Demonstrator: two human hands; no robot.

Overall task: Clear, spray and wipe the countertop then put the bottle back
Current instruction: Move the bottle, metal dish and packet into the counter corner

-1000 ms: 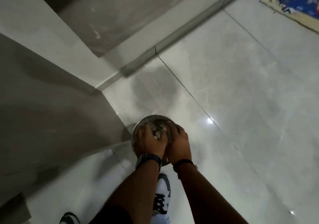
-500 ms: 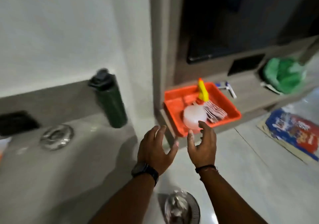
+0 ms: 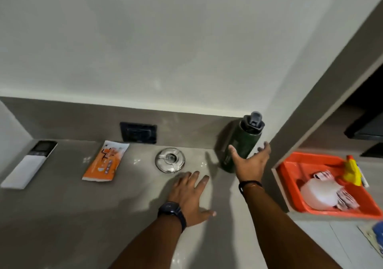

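A dark green bottle [image 3: 245, 142] with a black cap stands upright at the right end of the grey countertop [image 3: 62, 217], against the wall corner. My right hand [image 3: 249, 163] is open just in front of it, fingers spread around its lower half, not closed on it. My left hand [image 3: 189, 196] is open, palm down, low over the counter near the front. A round steel lid [image 3: 170, 160] lies just beyond its fingertips. An orange packet [image 3: 105, 161] and a white remote [image 3: 31, 163] lie farther left on the counter.
A black socket plate [image 3: 138, 132] sits on the backsplash. To the right, a lower shelf holds an orange tray [image 3: 300, 165] with a spray bottle with a yellow trigger [image 3: 351, 170], a white round item and a striped cloth. Pale floor tiles lie below it.
The view swung left from the orange tray to the countertop. Both hands moved up from the floor, where a steel container was set down, and my right hand now reaches the green bottle.
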